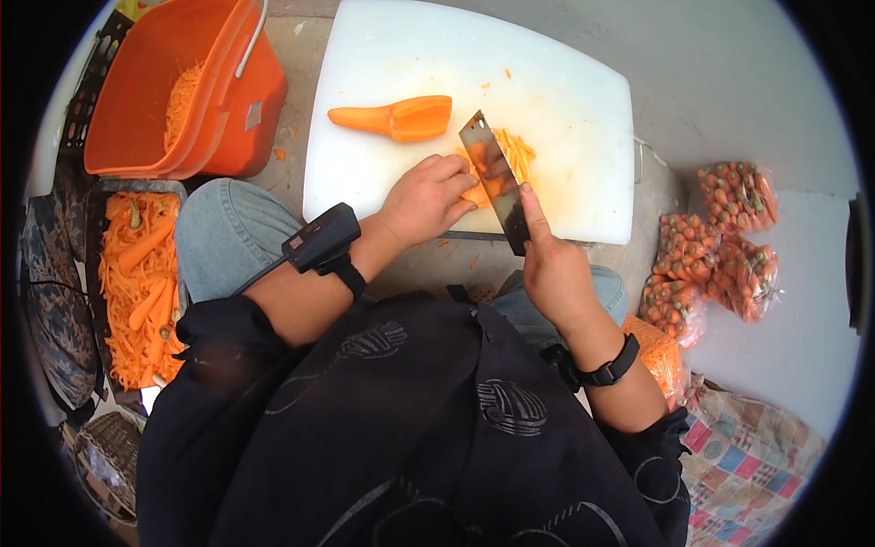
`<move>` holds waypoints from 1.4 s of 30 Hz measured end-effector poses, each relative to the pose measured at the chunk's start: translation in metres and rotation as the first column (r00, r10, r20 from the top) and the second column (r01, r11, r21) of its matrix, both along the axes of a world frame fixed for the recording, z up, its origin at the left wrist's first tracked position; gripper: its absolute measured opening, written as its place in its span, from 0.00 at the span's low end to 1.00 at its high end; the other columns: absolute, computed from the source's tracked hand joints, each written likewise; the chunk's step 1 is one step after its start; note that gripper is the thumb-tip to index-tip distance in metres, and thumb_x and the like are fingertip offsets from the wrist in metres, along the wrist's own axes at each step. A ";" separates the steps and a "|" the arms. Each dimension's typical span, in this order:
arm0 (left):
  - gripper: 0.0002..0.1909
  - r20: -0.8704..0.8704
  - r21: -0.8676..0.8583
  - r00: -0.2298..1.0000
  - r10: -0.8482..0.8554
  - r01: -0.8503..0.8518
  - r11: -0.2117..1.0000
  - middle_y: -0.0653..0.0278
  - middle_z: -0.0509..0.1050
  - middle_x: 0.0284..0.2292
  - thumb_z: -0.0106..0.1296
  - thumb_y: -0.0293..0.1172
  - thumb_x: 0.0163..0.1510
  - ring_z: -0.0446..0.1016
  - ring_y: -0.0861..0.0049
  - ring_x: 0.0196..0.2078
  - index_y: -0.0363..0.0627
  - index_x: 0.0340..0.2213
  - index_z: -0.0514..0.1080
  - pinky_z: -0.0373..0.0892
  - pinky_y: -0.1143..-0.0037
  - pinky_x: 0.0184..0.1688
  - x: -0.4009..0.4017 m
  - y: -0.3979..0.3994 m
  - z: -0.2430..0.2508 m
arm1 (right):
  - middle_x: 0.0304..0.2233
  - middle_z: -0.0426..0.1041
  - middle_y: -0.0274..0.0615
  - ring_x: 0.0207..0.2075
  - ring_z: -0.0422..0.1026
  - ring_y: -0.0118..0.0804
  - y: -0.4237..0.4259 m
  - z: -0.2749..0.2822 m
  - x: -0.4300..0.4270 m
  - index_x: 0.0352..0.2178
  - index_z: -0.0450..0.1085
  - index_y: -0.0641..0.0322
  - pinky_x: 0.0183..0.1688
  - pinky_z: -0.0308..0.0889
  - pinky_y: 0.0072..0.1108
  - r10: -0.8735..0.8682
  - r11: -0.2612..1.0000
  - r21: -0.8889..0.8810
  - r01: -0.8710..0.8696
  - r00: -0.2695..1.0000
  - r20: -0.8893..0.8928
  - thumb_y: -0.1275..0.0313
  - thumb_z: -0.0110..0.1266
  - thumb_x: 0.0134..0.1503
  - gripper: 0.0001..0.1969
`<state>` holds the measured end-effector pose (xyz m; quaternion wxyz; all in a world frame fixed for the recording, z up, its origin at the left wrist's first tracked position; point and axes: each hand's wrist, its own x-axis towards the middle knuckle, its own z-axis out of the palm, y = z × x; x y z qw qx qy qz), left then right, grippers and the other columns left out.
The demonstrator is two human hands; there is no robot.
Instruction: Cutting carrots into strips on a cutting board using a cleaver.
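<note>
On a white plastic cutting board (pixel 389 41), my left hand (pixel 431 195) presses carrot slices (pixel 476 193) down with bent fingertips. My right hand (pixel 555 267) grips a cleaver (pixel 495 178), its index finger stretched along the blade. The blade stands right beside my left fingertips and hides part of the carrot. Thin carrot shreds (pixel 517 154) lie on the blade's far right side. Farther up the board rests a peeled carrot (pixel 393 117) with flat cut faces. The cleaver's handle is hidden in my right hand.
An orange bucket (pixel 270 130) with carrot shreds inside stands at upper left. Below it, a dark crate (pixel 179 195) holds peelings and whole carrots. Several plastic bags of carrots (pixel 742 198) sit at right. A bag of shreds (pixel 656 352) is by my right knee.
</note>
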<state>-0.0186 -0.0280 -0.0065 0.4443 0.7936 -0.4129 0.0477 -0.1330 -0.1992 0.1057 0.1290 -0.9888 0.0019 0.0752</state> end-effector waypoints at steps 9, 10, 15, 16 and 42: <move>0.16 0.012 -0.067 1.000 0.019 -0.018 0.998 0.61 0.72 0.36 0.63 0.30 0.40 0.71 0.64 0.36 0.41 0.32 0.72 0.69 0.71 0.40 -0.001 -0.001 -0.002 | 0.18 0.71 0.49 0.18 0.71 0.49 0.001 0.007 0.001 0.63 0.46 0.58 0.23 0.67 0.34 0.033 0.999 -0.019 -0.034 0.999 -0.040 0.82 0.48 0.44 0.42; 0.16 0.012 -0.063 1.000 0.019 -0.018 0.998 0.61 0.72 0.36 0.63 0.30 0.39 0.71 0.64 0.36 0.42 0.32 0.72 0.69 0.71 0.40 -0.001 -0.001 -0.002 | 0.17 0.71 0.49 0.18 0.71 0.48 0.001 0.007 0.002 0.63 0.46 0.59 0.22 0.67 0.34 0.036 0.999 -0.015 -0.036 0.999 -0.041 0.82 0.48 0.44 0.42; 0.16 0.032 -0.085 0.999 0.022 -0.019 0.996 0.61 0.72 0.37 0.63 0.30 0.38 0.71 0.65 0.35 0.42 0.31 0.72 0.69 0.71 0.39 -0.002 -0.002 -0.002 | 0.17 0.70 0.47 0.17 0.71 0.46 0.002 0.006 0.003 0.63 0.46 0.59 0.21 0.67 0.33 0.061 0.997 -0.045 -0.062 0.998 -0.027 0.82 0.48 0.43 0.42; 0.16 0.027 -0.080 0.999 0.022 -0.020 0.997 0.61 0.72 0.37 0.63 0.30 0.38 0.71 0.65 0.35 0.41 0.31 0.72 0.69 0.71 0.39 -0.002 -0.002 -0.003 | 0.17 0.70 0.47 0.17 0.71 0.46 0.003 0.005 0.005 0.63 0.47 0.59 0.22 0.67 0.33 0.079 0.995 -0.063 -0.080 0.997 -0.022 0.82 0.49 0.43 0.42; 0.15 0.023 -0.064 1.000 0.005 -0.003 0.998 0.63 0.72 0.36 0.63 0.29 0.38 0.70 0.66 0.36 0.42 0.31 0.73 0.69 0.72 0.40 0.001 0.000 -0.002 | 0.16 0.70 0.51 0.19 0.71 0.51 -0.006 -0.009 -0.002 0.63 0.47 0.54 0.24 0.67 0.36 0.019 0.999 0.038 -0.022 0.995 0.094 0.81 0.48 0.48 0.39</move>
